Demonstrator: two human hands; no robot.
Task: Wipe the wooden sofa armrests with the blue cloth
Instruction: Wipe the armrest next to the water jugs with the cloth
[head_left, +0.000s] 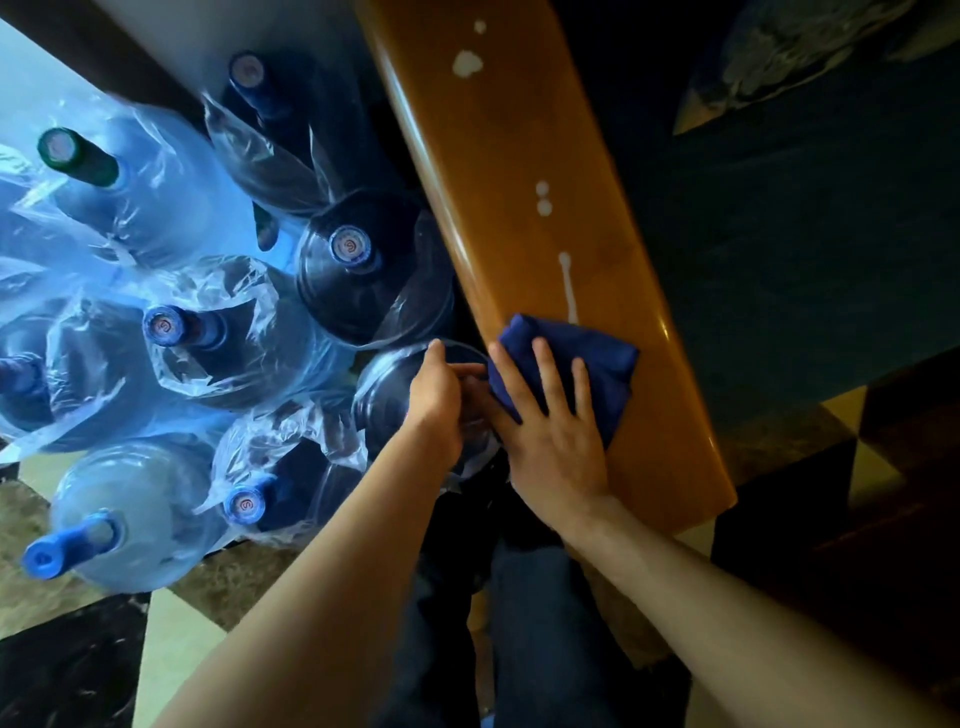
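A glossy wooden sofa armrest (524, 156) runs from the top centre down to the lower right. White spills lie along it: blobs far up, two dots mid-way and a streak (569, 288) just above the cloth. The folded blue cloth (597, 358) lies on the armrest's near part. My right hand (550, 431) presses flat on the cloth, fingers spread and straight. My left hand (439, 395) sits just left of the armrest, fingers curled round the top of a dark water jug, whose neck is hidden under the hand.
Several large blue water jugs (353, 254), some in plastic wrap, crowd the floor left of the armrest. The dark sofa seat (805, 234) lies to the right. My legs in dark trousers (519, 623) stand below over tiled floor.
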